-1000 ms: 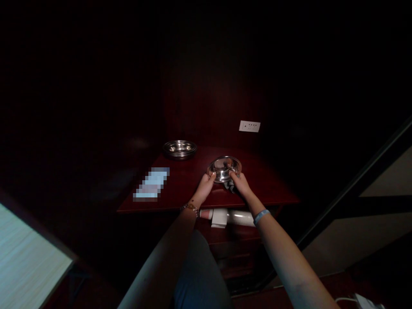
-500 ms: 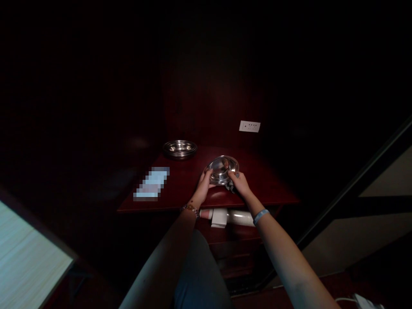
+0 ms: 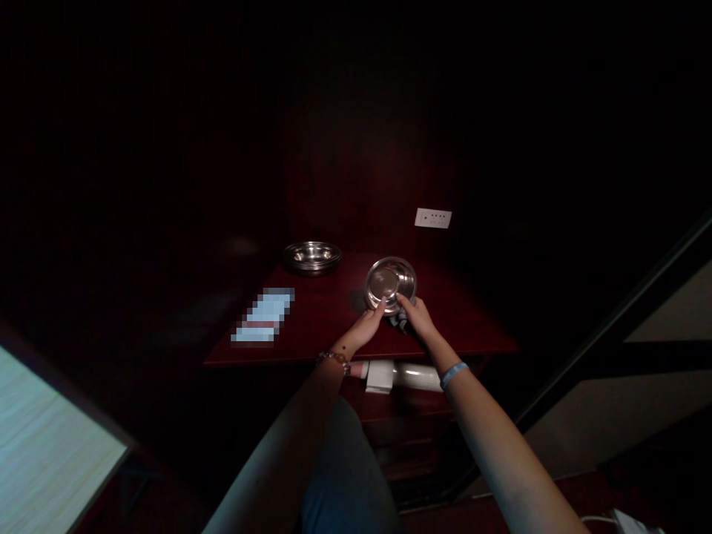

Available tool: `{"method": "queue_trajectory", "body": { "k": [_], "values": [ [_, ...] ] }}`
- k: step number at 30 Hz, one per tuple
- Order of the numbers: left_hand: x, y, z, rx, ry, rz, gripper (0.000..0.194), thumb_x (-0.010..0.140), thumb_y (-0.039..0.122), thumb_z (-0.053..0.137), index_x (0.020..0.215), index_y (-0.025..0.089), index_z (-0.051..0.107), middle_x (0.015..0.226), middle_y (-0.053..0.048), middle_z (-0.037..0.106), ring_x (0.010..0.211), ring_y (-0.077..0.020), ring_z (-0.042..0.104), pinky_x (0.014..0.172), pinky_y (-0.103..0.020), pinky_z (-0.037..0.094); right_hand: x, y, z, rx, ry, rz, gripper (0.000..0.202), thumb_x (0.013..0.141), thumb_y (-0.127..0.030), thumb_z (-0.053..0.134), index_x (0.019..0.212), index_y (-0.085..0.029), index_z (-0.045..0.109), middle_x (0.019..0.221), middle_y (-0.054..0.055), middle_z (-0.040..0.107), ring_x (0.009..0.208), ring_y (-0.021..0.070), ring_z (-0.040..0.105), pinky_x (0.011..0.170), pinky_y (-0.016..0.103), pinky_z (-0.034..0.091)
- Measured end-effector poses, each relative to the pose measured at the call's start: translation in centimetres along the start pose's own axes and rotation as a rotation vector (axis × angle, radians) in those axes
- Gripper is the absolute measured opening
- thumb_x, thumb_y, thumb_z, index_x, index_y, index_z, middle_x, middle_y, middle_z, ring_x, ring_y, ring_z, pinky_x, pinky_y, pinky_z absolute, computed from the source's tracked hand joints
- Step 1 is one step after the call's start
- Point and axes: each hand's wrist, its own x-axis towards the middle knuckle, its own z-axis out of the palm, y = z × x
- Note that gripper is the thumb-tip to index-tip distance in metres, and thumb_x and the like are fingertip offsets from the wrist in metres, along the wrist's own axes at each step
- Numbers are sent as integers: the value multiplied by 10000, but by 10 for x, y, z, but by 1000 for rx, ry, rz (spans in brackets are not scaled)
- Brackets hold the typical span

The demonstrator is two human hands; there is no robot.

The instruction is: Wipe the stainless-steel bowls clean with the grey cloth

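Observation:
A shiny round metal bowl (image 3: 383, 280) is held tilted above the dark red table, its inside facing me. My left hand (image 3: 367, 326) grips its lower rim, thumb on the inside and fingers partly hidden below. From the right, my right hand (image 3: 417, 315) holds the rim as well, its thumb near the left one. A crumpled grey and dark cloth (image 3: 400, 322) shows under the bowl by the right fingers. Back left on the table sits a stack of similar metal bowls (image 3: 312, 259).
A blurred-out pale rectangle (image 3: 264, 317) lies on the table (image 3: 311, 345) at left. On the shelf below are a white box (image 3: 379, 376) and a long, pale cylindrical stack (image 3: 417, 376). A white socket plate (image 3: 433, 218) is on the back wall.
The bowl has tipped up more toward me and risen slightly. My left hand has slid right along the rim, closer to my right hand.

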Motion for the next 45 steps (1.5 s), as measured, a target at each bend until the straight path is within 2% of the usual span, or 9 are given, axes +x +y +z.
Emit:
{"method": "queue_trajectory", "body": {
  "k": [4, 10, 14, 18, 26, 30, 33, 38, 45],
  "values": [
    [1, 1, 1, 71, -46, 20, 653, 883, 643, 438, 1267, 149, 624, 1389, -124, 571, 1395, -258, 416, 1203, -427, 210, -2, -3, 2, 0, -52, -11, 520, 698, -655, 681, 821, -150, 698, 803, 73, 733, 717, 189, 661, 706, 278, 507],
    [1, 4, 1, -156, 161, -91, 573, 935, 570, 407, 1267, 144, 597, 1357, -152, 598, 1248, -290, 570, 1012, -456, 499, -5, -8, 4, -73, -113, -6, 548, 716, -705, 638, 744, -159, 679, 713, 55, 706, 653, 174, 636, 623, 251, 483],
    [-3, 9, -3, -339, 281, -115, 546, 944, 540, 428, 1341, 179, 526, 1460, -136, 499, 1273, -265, 547, 985, -425, 528, -5, -8, 4, -20, -41, -18, 548, 749, -714, 591, 684, -172, 644, 652, 33, 665, 614, 164, 614, 574, 241, 458],
    [-4, 12, -7, -507, 309, -97, 546, 967, 521, 389, 1413, 210, 435, 1513, -119, 435, 1339, -230, 481, 997, -411, 522, -5, -9, 2, 1, 33, -52, 533, 748, -707, 578, 724, -179, 644, 682, 36, 660, 657, 179, 622, 590, 249, 469],
    [-5, 13, -5, -490, 300, -86, 526, 969, 479, 417, 1423, 213, 403, 1495, -135, 451, 1302, -237, 517, 985, -434, 529, -10, -19, -4, -53, 264, -219, 409, 862, -535, 459, 1030, -193, 606, 1008, 74, 673, 937, 188, 634, 814, 269, 494],
    [-7, 16, -1, -378, 316, -95, 612, 933, 482, 501, 1453, 216, 317, 1507, -160, 418, 1285, -262, 536, 934, -411, 557, -15, -21, -1, -238, 328, -341, 430, 880, -411, 471, 1258, -204, 463, 1145, 89, 619, 1000, 203, 611, 887, 325, 474],
    [-8, 18, 0, -338, 317, -102, 655, 917, 483, 528, 1457, 193, 294, 1468, -186, 452, 1295, -280, 528, 930, -404, 557, -19, -26, 1, -450, 333, -459, 380, 877, -319, 479, 1238, -203, 506, 1209, 110, 568, 1091, 230, 572, 946, 354, 442],
    [-7, 17, 1, -340, 312, -97, 645, 914, 474, 535, 1441, 188, 297, 1474, -195, 430, 1235, -279, 578, 883, -403, 579, -26, -36, 3, -851, 209, -568, 419, 863, -198, 501, 1269, -261, 581, 1376, 89, 487, 1205, 264, 488, 982, 386, 387],
    [-9, 19, 5, -323, 276, -116, 649, 903, 456, 560, 1436, 172, 323, 1437, -210, 474, 1153, -279, 630, 829, -406, 600, -26, -38, 6, -1114, 90, -598, 566, 891, -194, 487, 1444, -307, 443, 1525, 48, 410, 1102, 301, 458, 951, 454, 341]
  ]
}}
